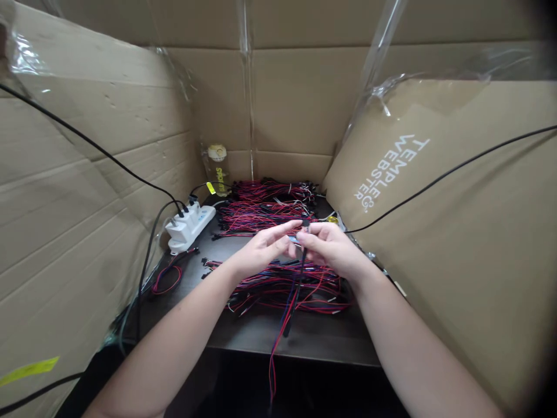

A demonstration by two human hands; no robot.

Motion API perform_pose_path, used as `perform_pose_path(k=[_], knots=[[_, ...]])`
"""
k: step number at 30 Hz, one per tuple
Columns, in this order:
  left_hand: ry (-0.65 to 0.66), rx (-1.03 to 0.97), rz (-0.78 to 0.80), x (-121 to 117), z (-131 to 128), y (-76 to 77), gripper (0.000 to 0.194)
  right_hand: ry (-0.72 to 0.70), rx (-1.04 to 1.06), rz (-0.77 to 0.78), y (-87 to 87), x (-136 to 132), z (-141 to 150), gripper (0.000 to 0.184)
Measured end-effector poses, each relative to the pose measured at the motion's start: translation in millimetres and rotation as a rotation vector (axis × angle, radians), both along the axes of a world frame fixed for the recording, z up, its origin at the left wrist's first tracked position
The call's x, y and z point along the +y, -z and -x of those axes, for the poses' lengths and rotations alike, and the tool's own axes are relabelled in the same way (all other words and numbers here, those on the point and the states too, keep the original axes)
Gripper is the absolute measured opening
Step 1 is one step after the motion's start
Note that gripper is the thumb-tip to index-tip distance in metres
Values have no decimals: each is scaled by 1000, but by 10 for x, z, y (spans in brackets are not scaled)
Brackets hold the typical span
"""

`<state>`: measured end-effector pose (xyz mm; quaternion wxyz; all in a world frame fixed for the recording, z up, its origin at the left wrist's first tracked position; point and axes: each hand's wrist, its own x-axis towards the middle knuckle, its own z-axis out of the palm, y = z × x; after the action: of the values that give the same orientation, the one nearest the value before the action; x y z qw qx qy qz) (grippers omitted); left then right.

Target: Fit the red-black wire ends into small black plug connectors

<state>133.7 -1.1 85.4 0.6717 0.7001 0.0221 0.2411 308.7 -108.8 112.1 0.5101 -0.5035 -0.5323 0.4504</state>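
A wire harness with red, blue and black strands [285, 316] hangs from between my hands, its lower end dropping past the table's front edge. My right hand [328, 247] pinches its upper end near a small black connector [305, 223]. From the other side my left hand [270, 247] meets the same end, index finger stretched to the connector and the other fingers curled. A small light blue piece [292, 238] shows between the thumbs; I cannot make out what it is. Under my hands lies a bundle of similar harnesses [270, 281].
Behind are more harness bundles [261, 215]. At left, a white power strip [189, 226] with plugs and black cords stands near a loose coiled harness [167, 278]. A roll of tape [216, 152] is at the back. Cardboard walls [291, 98] enclose the dark table [331, 342].
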Motion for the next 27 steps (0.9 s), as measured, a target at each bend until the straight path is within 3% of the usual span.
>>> perform_pose_path(k=[3, 7, 9, 12, 16, 18, 19, 23, 27], knots=[[204, 133, 5, 32, 71, 11, 72, 263, 200, -98, -56, 27, -67, 48], [635, 404, 133, 134, 204, -21, 61, 642, 374, -265, -149, 84, -171, 51], [694, 462, 227, 236, 302, -62, 50, 790, 396, -313, -168, 91, -234, 51], [491, 513, 188, 486, 512, -134, 37, 922, 358, -325, -120, 98, -340, 47], [-173, 507, -55, 916, 811, -132, 37, 880, 146, -168, 95, 195, -456, 47], [-469, 576, -247, 1093, 904, -73, 40, 795, 61, -103, 239, 281, -498, 48], [-548, 578, -279, 1159, 931, -39, 37, 765, 18, -82, 308, 324, -519, 51], [-665, 637, -329, 1282, 951, 74, 28, 742, -150, -59, 509, 428, -638, 58], [-690, 703, -397, 1296, 916, 167, 24, 770, -329, -23, 574, 422, -766, 57]])
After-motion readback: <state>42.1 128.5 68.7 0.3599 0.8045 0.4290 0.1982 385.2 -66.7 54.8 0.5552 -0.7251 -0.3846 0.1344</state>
